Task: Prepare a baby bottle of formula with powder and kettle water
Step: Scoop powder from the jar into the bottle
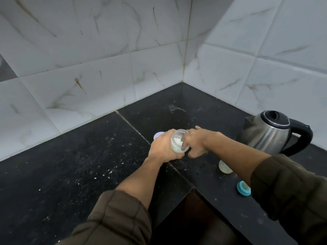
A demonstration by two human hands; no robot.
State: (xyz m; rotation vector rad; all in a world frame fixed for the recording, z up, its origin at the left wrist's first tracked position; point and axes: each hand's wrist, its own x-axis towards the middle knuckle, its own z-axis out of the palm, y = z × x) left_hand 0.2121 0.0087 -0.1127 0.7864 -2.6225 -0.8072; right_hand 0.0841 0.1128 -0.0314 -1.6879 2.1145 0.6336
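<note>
My left hand [163, 147] grips a clear jar [177, 141] of white powder, tilted with its open mouth toward the right, above the black counter. The fingertips of my right hand [198, 141] reach into the jar's mouth, and what they hold, if anything, is hidden. A pale lid [158, 134] lies on the counter just behind my left hand. The baby bottle [224, 167] stands partly hidden under my right forearm. Its teal cap ring [242, 188] lies nearer the counter's front edge. A steel kettle [267, 134] with a black handle stands at the right.
The black stone counter [70, 165] wraps an L-shaped corner below white marbled wall tiles [106, 68]. White specks are scattered on its left part. A dark gap [191, 218] opens below the counter's inner edge between my arms.
</note>
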